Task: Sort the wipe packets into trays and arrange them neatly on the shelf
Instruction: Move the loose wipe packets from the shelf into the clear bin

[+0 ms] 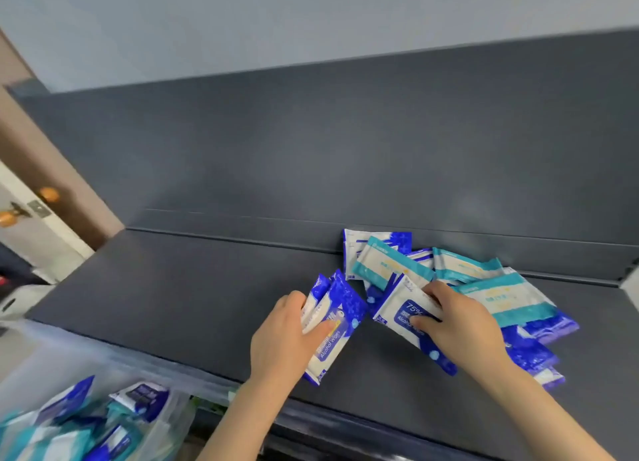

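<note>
Clear plastic bin point(41, 357) at lower left holds loose packets point(138, 396). On the grey shelf point(173, 287), the left hand point(287, 339) grips a small blue stack point(337, 308), thumb on top. The right hand point(460, 326) pinches one blue packet point(403, 305) at the edge of the teal-and-blue pile point(466, 267) behind.

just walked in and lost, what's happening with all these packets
A person is sorting wipe packets on a dark shelf. The left hand holds a couple of blue packets; the right hand grips another packet at the edge of a mixed blue and teal pile. More sit in a clear bag at lower left.
</note>
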